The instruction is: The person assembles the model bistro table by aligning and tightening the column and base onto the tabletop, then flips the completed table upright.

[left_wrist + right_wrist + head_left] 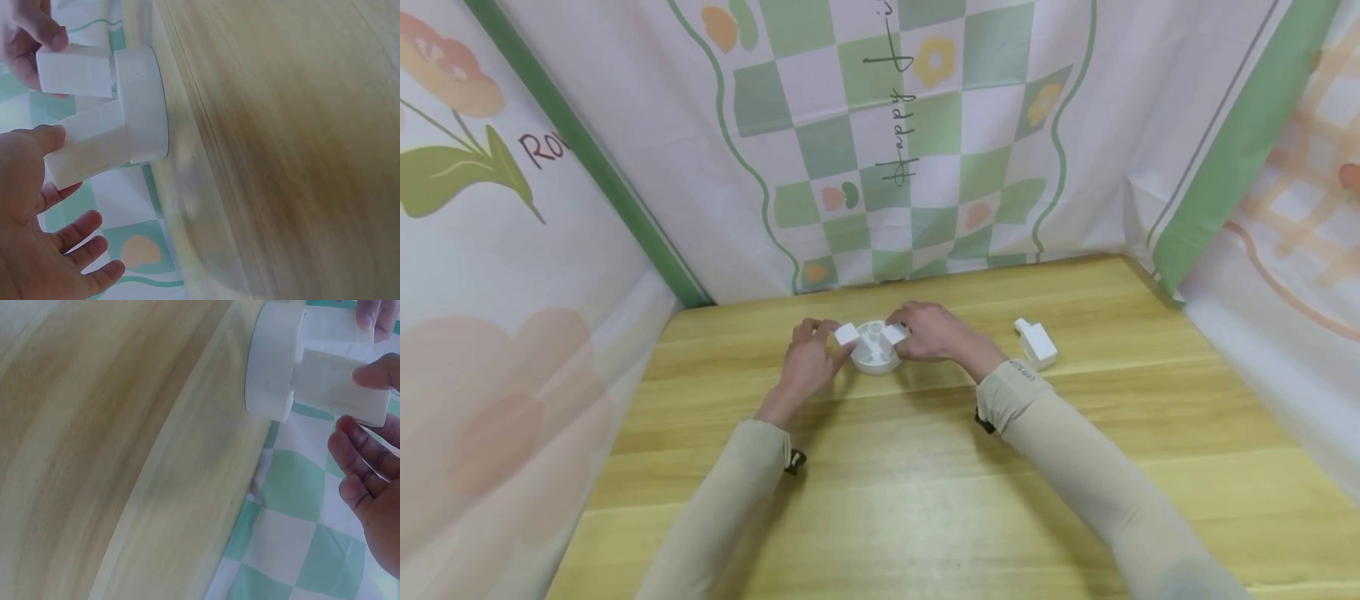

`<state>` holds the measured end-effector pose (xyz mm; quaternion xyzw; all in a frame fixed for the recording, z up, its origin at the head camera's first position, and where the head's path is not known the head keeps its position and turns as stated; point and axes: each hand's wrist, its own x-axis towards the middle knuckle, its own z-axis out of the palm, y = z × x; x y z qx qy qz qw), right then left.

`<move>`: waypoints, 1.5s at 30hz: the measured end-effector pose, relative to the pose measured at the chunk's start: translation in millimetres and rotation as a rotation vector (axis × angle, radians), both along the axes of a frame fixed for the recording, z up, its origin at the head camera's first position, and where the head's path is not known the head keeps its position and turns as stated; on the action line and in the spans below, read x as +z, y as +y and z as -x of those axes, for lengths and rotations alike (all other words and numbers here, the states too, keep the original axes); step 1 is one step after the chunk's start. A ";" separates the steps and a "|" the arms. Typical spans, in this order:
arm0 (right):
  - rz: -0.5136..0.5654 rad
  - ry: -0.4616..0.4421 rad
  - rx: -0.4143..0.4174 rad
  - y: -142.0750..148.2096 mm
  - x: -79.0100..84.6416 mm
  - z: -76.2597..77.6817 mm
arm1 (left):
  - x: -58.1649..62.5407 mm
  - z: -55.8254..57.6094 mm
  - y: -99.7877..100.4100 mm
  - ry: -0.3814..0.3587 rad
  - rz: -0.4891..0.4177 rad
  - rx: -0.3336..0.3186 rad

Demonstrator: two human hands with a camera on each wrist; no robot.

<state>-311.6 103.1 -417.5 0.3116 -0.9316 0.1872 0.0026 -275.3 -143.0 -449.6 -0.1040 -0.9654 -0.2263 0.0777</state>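
Observation:
A round white base (877, 367) with a raised ring inside it stands on the table, between the two hands. My left hand (807, 360) pinches a white rectangular block (847, 334) between thumb and forefinger; its other fingers spread free in the left wrist view. Opposite it, my right hand (932, 332) grips a similar white block (894, 334) by its upper end, thumb on one face. Both blocks (94, 142) rise from the base (144, 103) in the left wrist view, their lower ends right at its rim. From the right wrist, the right block (334, 387) overlaps the base (269, 362).
To the right of the right hand lies another white block (1039, 345) with a short round neck. The wooden table (895, 500) ends at a printed cloth (917, 150) behind, and cloth walls hang on the left and right.

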 end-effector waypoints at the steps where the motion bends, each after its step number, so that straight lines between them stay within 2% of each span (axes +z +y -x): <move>1: 0.006 0.002 0.000 -1.0 0.3 -0.4 | 0.0 -0.1 0.0 -0.001 -0.001 -0.001; 5: -0.016 0.054 -0.001 -7.3 1.3 -1.4 | 0.4 -0.3 -0.2 -0.003 -0.002 -0.004; 8: -0.067 0.125 0.018 -11.1 2.4 -1.9 | 1.1 -0.2 -0.3 0.001 0.006 -0.010; 11: -0.102 0.145 0.036 -12.7 5.2 -2.2 | 1.7 -0.5 -0.5 0.005 0.015 -0.011; 16: -0.108 0.082 0.039 -13.5 8.5 0.2 | 2.0 -1.1 -0.4 0.014 0.019 -0.011; 22: -0.050 0.024 -0.081 -18.0 3.8 2.9 | 0.3 -2.4 -0.2 0.028 0.015 -0.030; 25: -0.010 -0.005 -0.101 -21.3 1.0 2.1 | -0.7 -2.9 -0.3 0.041 0.013 -0.039; 27: -0.002 -0.006 -0.094 -23.1 0.1 1.6 | -0.4 -3.2 -0.6 0.051 0.013 -0.044; 33: -0.081 0.064 -0.097 -22.4 -1.9 0.7 | 0.5 -2.9 -1.0 0.066 0.025 -0.053; 37: -0.073 0.046 -0.114 -20.0 -1.2 1.6 | -0.2 -0.8 -1.3 0.087 0.030 -0.051; 42: -0.037 0.010 -0.228 -19.0 1.4 1.9 | -0.1 0.0 -2.0 0.079 0.032 -0.042; 45: -0.014 -0.021 -0.267 -18.6 1.3 0.8 | -0.6 -0.9 -2.0 0.065 0.033 -0.041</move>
